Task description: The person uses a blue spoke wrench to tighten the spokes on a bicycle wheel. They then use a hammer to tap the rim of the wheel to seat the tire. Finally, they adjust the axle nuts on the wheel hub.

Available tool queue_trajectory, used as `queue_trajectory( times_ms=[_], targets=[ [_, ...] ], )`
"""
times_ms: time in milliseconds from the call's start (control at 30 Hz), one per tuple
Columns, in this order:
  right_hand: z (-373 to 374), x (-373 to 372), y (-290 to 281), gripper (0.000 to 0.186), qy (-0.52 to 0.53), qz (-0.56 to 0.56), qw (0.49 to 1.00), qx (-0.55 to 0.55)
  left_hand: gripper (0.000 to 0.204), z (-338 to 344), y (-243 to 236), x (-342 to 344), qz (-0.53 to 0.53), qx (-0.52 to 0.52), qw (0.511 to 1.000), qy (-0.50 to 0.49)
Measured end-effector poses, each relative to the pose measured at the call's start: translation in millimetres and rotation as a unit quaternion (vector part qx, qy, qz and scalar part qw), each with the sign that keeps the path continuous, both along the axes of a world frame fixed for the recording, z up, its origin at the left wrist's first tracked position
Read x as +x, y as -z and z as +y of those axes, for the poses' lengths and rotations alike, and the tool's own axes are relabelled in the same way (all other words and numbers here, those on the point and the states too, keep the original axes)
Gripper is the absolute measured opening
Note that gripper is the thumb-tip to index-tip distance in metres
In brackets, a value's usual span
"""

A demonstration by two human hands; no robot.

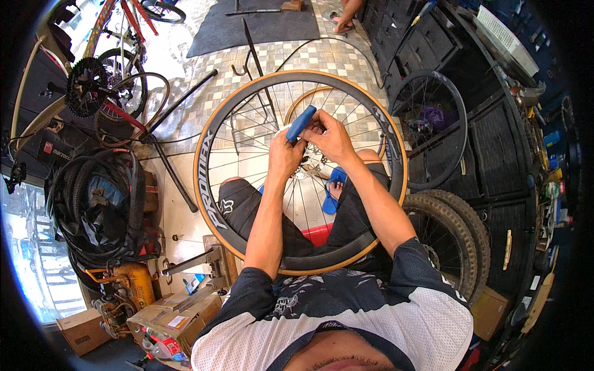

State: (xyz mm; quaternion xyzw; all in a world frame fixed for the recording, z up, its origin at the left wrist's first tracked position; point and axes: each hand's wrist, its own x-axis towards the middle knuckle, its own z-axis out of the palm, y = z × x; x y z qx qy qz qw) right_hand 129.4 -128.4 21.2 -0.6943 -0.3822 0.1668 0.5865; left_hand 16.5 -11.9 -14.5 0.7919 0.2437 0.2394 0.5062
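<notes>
A large bicycle wheel (209,154) with a dark rim and tan-edged tyre lies across my lap. Over its middle, my left hand (286,151) is closed on the lower end of a blue elongated object (301,122), perhaps a tool; what it is exactly is unclear. A small white thing shows beside those fingers, partly hidden. My right hand (325,133) has its fingers curled at the blue object's right side. Just below both hands is the hub with a silver disc rotor (312,162), partly covered by them.
Bicycles (102,80), coiled tyres (80,210), a yellow compressor (133,287) and cardboard boxes (170,315) crowd the left. Dark cabinets (489,167), another wheel (458,123) and knobby tyres (470,247) line the right. A co-worker's hand and foot (343,25) show beside a dark mat (253,34).
</notes>
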Motion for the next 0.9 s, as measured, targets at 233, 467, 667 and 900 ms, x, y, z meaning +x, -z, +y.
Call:
queue_trajectory(
  times_ms=[233,467,667,900],
  targets=[
    [-7.0,0.9,-11.0,0.045,0.023,-0.072,0.997,0.003,0.021,-6.8,-5.2,3.8,-0.008,0.005,1.000,-0.004],
    [-20.0,-34.3,-77.5,0.064,0.020,-0.444,0.894,-0.054,0.025,3.5,2.3,1.6,0.046,0.051,0.997,0.016],
    [-6.5,-32.8,-59.2,0.035,0.039,-0.459,0.886,-0.055,0.027,-4.0,3.5,5.8,-0.017,0.088,0.996,0.011],
    [2.6,-5.1,-21.1,0.028,-0.061,0.108,0.965,0.232,0.021,3.9,-18.9,1.8,0.086,0.037,0.996,-0.010]
  ],
)
